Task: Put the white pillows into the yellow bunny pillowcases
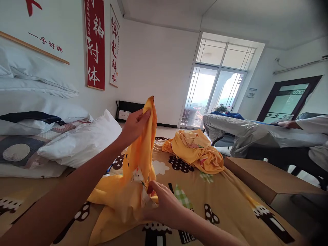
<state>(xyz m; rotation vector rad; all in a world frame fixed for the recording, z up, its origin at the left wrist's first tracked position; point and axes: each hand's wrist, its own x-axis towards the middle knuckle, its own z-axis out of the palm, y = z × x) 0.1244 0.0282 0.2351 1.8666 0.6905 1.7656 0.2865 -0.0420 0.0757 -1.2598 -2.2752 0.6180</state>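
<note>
Near, left of centre | yellow cloth (139, 145), creased, white printed patch, narrow upright end | left hand (135, 124) pinching its top | right hand (166, 203) grasping lower folds

A patterned sheet (230, 205) offers a hand passage on its right side, between a yellow bundle (197, 152) near the far edge and the right forearm (205, 227); raised yellow cloth (138, 153) blocks the middle, a white pillow (82, 145) the left edge.

Co-worker's sleeve (314, 123) incomplete at right edge
</note>
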